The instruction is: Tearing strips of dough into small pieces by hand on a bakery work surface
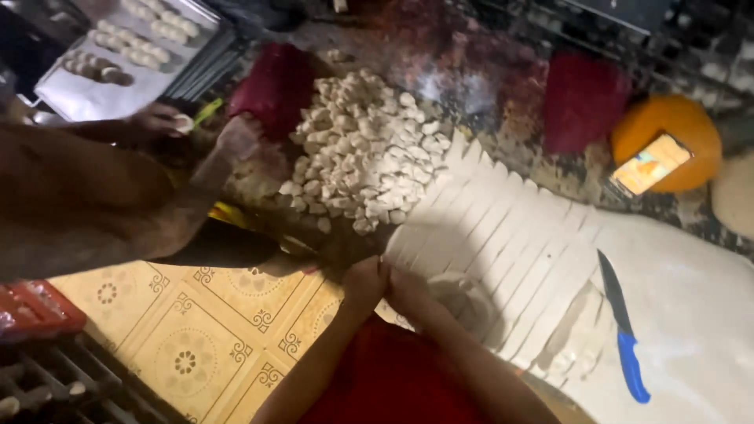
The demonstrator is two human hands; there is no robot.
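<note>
My left hand point(364, 284) and my right hand point(408, 294) are pressed together at the near edge of a large white dough sheet point(510, 235) cut into long strips. Their fingers are curled, and whatever lies between them is hidden. A coiled lump of dough point(469, 301) lies just right of my hands. A pile of several small white dough pieces point(361, 149) sits beyond them on the dark worktop. On the uncut part of the sheet, to the right, rests a knife with a blue handle point(626, 338).
A co-worker's arm crosses the left side, the hand point(161, 119) holding a small dough piece near a metal tray point(86, 98) of shaped pieces. Two red cloths point(271, 86) point(581, 98), an orange round object point(691, 122) with a lit phone point(650, 163), a red crate point(31, 310) and patterned floor tiles point(188, 338) surround the work.
</note>
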